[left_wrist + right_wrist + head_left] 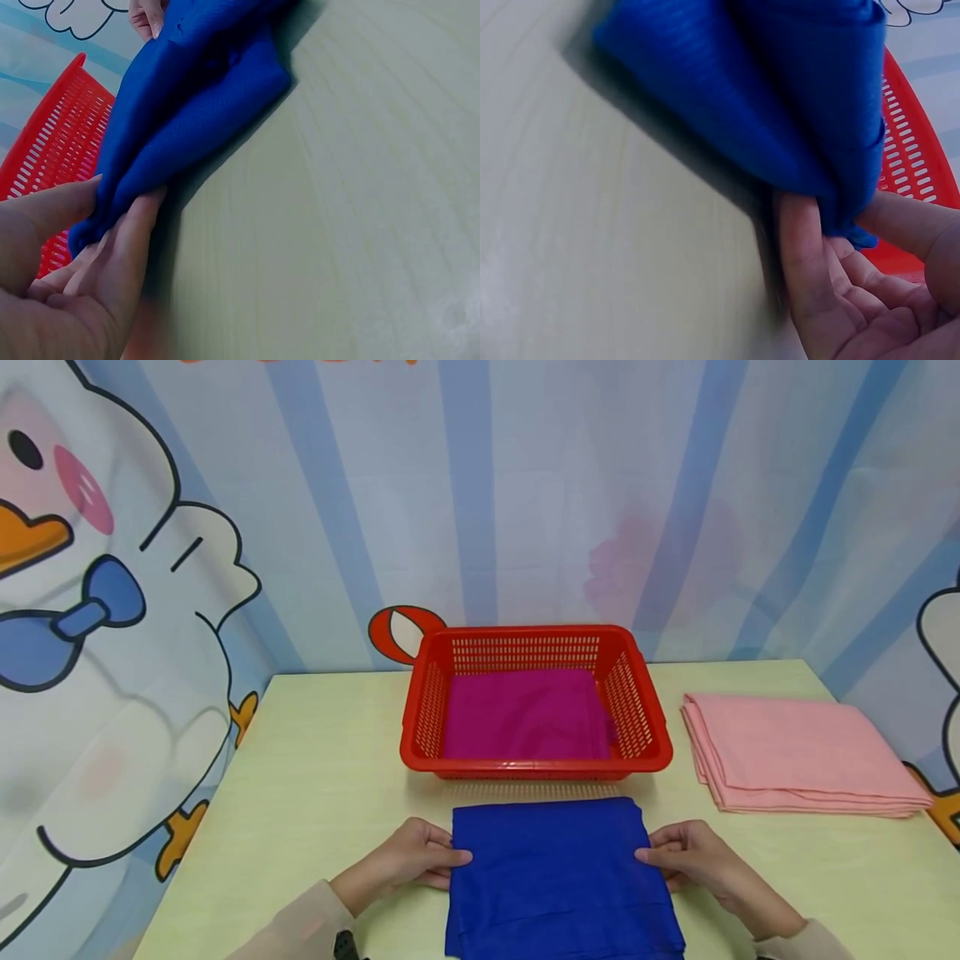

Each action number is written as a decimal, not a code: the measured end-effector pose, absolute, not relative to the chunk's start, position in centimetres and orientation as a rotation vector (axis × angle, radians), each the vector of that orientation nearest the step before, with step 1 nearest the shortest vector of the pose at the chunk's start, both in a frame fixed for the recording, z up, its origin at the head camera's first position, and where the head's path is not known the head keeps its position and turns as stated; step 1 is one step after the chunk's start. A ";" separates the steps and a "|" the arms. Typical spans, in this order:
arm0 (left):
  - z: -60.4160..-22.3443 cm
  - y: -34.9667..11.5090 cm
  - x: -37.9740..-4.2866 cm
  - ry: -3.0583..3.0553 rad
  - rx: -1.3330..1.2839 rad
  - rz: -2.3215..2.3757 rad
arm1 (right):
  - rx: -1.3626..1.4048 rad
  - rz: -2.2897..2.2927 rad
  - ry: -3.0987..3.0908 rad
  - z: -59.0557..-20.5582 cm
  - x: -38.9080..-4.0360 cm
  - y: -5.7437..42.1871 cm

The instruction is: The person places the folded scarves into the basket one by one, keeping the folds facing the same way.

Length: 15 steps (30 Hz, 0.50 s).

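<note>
A folded blue cloth (558,877) is held between both hands in front of the basket. My left hand (412,860) pinches its left edge, thumb on top and fingers underneath. On the opposite edge my right hand (693,864) pinches it the same way. Both wrist views show layered folds of the blue cloth (187,112) gripped between thumb and fingers, with its near part raised off the table. Just beyond stands a red plastic basket (536,768), and a folded magenta cloth (525,714) lies flat inside it.
A folded pink cloth (802,756) lies on the right side of the pale table (322,760). Behind the table hangs a blue-striped backdrop (540,485) with a cartoon duck (135,693) at the left. The basket stands near the table's back edge.
</note>
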State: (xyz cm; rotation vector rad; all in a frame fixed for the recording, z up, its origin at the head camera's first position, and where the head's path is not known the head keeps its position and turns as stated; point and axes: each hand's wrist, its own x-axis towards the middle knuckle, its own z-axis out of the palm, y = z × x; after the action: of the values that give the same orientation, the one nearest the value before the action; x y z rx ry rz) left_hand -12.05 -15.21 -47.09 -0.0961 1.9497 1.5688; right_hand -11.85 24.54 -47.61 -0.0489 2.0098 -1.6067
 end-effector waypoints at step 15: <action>-46.8 -15.4 -12.0 1.885 -0.045 1.637 | -0.010 -1.598 2.058 -47.2 -11.6 24.5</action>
State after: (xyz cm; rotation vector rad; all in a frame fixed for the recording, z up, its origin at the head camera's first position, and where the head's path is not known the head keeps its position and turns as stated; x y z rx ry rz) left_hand -12.00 -15.39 -46.82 -0.0452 1.8845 1.6370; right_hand -11.61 24.46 -47.21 -0.0105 2.0578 -1.5978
